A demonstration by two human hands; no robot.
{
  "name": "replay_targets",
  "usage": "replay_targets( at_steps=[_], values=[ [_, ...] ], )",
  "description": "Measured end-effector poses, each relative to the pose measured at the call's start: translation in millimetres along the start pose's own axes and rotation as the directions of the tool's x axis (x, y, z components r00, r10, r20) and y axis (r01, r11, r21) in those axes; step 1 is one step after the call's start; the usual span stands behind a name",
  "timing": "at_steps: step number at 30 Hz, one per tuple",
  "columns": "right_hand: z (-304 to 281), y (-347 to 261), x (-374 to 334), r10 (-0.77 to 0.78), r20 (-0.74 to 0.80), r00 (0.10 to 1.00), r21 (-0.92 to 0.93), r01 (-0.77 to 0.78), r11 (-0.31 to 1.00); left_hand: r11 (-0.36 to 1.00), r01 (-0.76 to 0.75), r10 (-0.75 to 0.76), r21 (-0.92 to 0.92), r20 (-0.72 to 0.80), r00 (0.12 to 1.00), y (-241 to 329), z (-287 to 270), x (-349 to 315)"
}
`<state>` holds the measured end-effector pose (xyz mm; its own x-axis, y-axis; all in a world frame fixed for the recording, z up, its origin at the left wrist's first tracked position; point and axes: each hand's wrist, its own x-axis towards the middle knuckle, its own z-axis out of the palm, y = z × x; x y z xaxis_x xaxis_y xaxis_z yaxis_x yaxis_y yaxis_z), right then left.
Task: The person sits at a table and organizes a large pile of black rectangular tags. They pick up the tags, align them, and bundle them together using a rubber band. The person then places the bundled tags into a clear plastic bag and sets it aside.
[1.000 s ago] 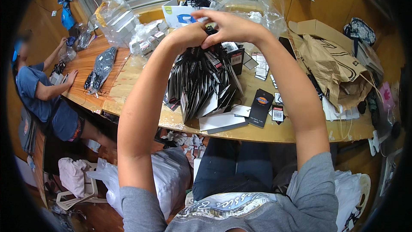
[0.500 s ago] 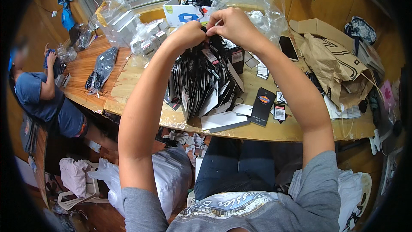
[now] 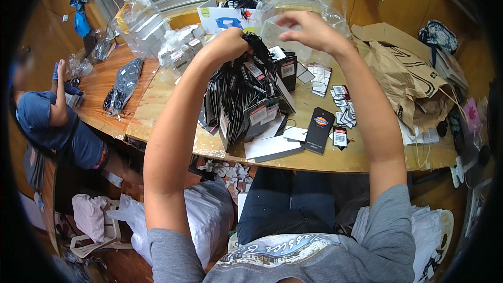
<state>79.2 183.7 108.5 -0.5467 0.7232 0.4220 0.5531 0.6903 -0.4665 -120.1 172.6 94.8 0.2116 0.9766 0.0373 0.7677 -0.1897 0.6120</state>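
A thick bundle of black hang tags (image 3: 230, 99) hangs fanned out over the table, its black strings gathered at the top. My left hand (image 3: 230, 44) is closed round those strings. Up and to the right, my right hand (image 3: 312, 30) is off the bundle, its fingers apart with nothing seen in them, in front of a clear plastic bag (image 3: 327, 5). Below the bundle are white and grey cards (image 3: 272, 148), a single black hang tag (image 3: 319, 131) and a small barcode label tag (image 3: 340, 137). The bundle's lower tags partly cover the cards.
Behind stands a white box (image 3: 215, 19) with black strings in it. At right are small white labels (image 3: 319, 78), a brown paper bag (image 3: 401, 78) and a cardboard box (image 3: 390, 39). Bagged goods (image 3: 181, 52) lie at left. A co-worker (image 3: 47, 110) sits farther left.
My right hand has left the strings and moved up and right, its fingers opening. My left hand stays on them. Some tags at the bundle's front have shifted, showing label faces.
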Motion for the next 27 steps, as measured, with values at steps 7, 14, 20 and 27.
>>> replay_targets(
  at_steps=[7, 14, 20, 27],
  values=[
    [34.1, -44.2, 25.4, -0.182, 0.297, 0.937, -0.039, 0.202, 0.979, 0.997, -0.079, 0.078, -0.008, -0.067, 0.995, 14.6, 2.0, -14.1],
    [31.8, -54.0, 36.3, -0.056, 0.388, 0.920, -0.278, 0.175, 0.944, 0.992, -0.118, 0.120, 0.039, -0.050, 0.991, 2.7, -1.1, -7.8],
    [22.3, -78.4, 22.3, 0.000, 0.300, 0.954, -0.645, 0.203, 0.737, 0.995, -0.098, 0.099, 0.022, -0.064, 0.993, -2.8, -2.3, -11.2],
    [16.9, -66.3, 45.1, -0.544, 0.319, 0.776, -0.842, 0.496, 0.214, 0.929, -0.190, 0.153, -0.318, -0.138, 0.979, 0.6, -8.6, -32.5]
  ],
)
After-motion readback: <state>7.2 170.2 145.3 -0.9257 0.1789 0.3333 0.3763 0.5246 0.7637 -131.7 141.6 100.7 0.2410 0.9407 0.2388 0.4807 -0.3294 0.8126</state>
